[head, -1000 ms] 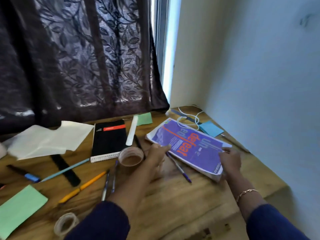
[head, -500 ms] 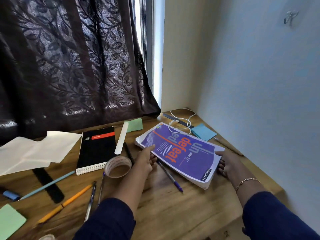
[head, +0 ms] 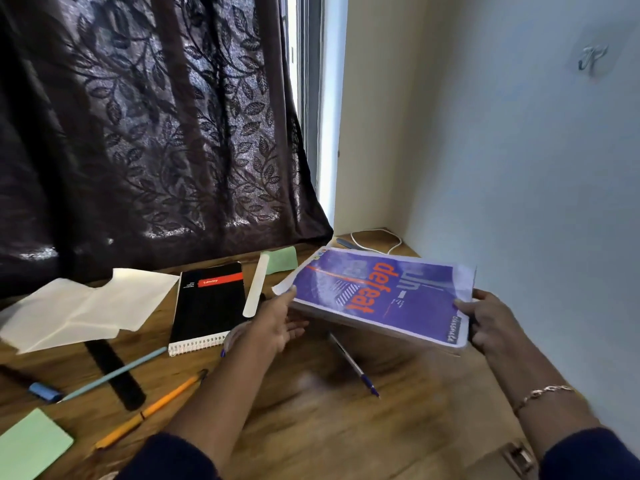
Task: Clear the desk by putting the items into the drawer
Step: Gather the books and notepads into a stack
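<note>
Book (head: 381, 296): purple cover, big orange lettering, paler lilac lettering beside it, white border. Curtain (head: 156, 133): dark brown, leaf-and-vine pattern. Notebook (head: 209, 303): black, red band, white spiral. Desk (head: 329, 427): brown wood grain. Paper sheets (head: 86, 306): white. Front note (head: 31, 445) and back note (head: 282, 259): both light green. Orange pencil (head: 149, 410); light blue pencil (head: 114, 374). Pen (head: 349, 363): blue tip. Flat strip (head: 121, 389): black. Cable (head: 377, 237): white. Wall (head: 519, 168): pale blue. Sleeve (head: 595, 455): navy. Bracelet (head: 543, 393): gold.

Left sleeve (head: 166, 459) and right sleeve (head: 595, 455) are dark navy, ending partway up the forearms; a thin gold chain bracelet (head: 543, 393) circles the right wrist; left hand (head: 277, 322) and right hand (head: 493, 325) are bare.
</note>
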